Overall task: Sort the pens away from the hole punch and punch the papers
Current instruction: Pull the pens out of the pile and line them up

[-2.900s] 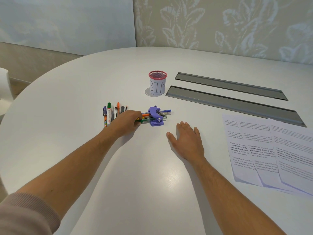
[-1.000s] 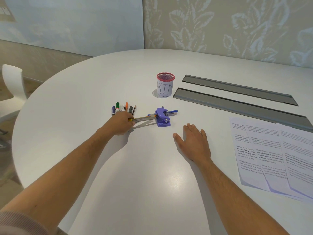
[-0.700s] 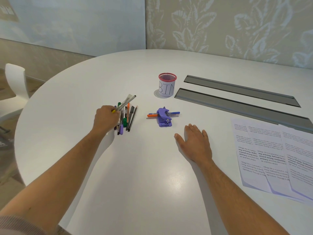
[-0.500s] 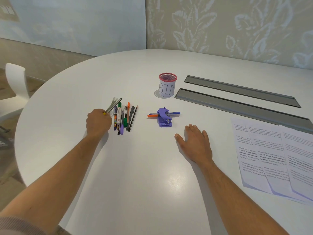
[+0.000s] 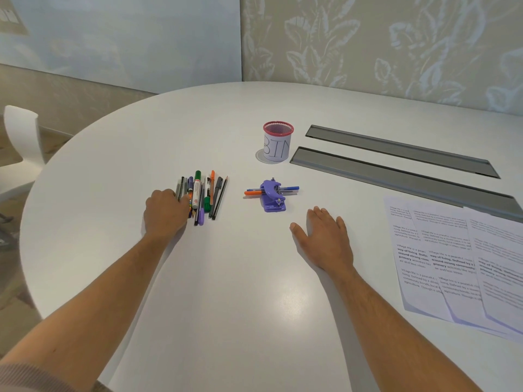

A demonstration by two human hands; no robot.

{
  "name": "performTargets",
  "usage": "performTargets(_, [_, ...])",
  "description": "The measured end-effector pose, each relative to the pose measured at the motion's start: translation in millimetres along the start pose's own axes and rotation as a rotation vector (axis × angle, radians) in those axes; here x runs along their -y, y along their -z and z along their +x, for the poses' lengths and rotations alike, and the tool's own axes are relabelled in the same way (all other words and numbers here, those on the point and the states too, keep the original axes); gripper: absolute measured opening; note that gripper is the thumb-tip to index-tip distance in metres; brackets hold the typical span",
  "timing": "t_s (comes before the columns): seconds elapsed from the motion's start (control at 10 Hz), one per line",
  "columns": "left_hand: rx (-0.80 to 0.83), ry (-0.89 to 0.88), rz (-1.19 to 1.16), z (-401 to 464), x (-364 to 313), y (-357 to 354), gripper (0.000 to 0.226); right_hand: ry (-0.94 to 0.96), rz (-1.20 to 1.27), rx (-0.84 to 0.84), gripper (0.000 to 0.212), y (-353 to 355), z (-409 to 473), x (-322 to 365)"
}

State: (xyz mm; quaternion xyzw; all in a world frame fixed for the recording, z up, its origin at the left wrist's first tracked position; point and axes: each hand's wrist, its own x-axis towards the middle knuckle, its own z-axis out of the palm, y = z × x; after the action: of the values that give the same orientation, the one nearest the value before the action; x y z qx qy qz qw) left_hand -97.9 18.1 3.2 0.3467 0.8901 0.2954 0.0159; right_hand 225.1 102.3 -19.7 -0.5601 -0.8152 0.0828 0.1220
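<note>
Toward the counter's left edge my left grip curls over the pen pile, right grip flat and empty, nearer the hole punch mid-counter, where leftover pens lie crosswise through it.

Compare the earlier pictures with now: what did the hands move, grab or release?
The left hand pulled a bunch of pens out of the hole punch and carried them left to the pen pile, where it now rests. A few pens remain in the punch. Right hand, papers and bin cup stayed put.
</note>
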Motion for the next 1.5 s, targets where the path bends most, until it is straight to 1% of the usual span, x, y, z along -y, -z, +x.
performTargets(0.1, [-0.026,-0.006,0.060,-1,-4,1,0.046,0.004,-0.001,-0.001,0.071,0,0,0])
performTargets(0.2, [-0.062,-0.067,0.121,-4,-10,1,0.043,0.004,0.001,0.000,0.071,0,0,0])
performTargets(0.3, [-0.080,-0.210,0.106,-8,-28,-2,0.039,0.004,0.003,0.005,0.071,1,-1,1])
performTargets(0.4, [-0.037,-0.289,0.084,-9,-42,-8,0.037,0.005,0.005,0.005,0.071,2,-1,1])
performTargets(0.5, [0.042,-0.430,0.103,-10,-61,-19,0.038,0.006,0.005,0.010,0.071,2,-1,0])
performTargets(0.6, [0.108,-0.494,0.106,-11,-72,-27,0.042,0.007,0.005,0.010,0.072,2,-1,0])
performTargets(0.7, [0.189,-0.584,0.165,-12,-89,-35,0.046,0.010,0.004,0.009,0.072,1,-1,-1])
performTargets(0.8, [0.220,-0.617,0.243,-11,-98,-39,0.048,0.010,0.010,0.005,0.072,1,0,-1])
performTargets(0.9, [0.247,-0.608,0.311,-11,-107,-46,0.044,0.009,0.016,0.003,0.072,0,0,-1])
performTargets(1.0, [0.221,-0.618,0.293,-12,-110,-49,0.035,0.009,0.020,0.004,0.072,0,1,-1])
performTargets(1.1, [0.194,-0.627,0.225,-12,-110,-52,0.029,0.017,0.027,-0.011,0.071,-1,1,-2])
performTargets(1.2, [0.206,-0.620,0.184,-12,-108,-51,0.026,0.020,0.027,-0.011,0.071,-2,1,-2])
performTargets(1.3, [0.257,-0.594,0.086,-12,-105,-46,0.021,0.017,0.026,-0.008,0.071,-1,1,-2])
performTargets(1.5, [0.286,-0.533,-0.016,-12,-91,-32,0.019,0.021,0.028,-0.008,0.071,-1,1,-2])
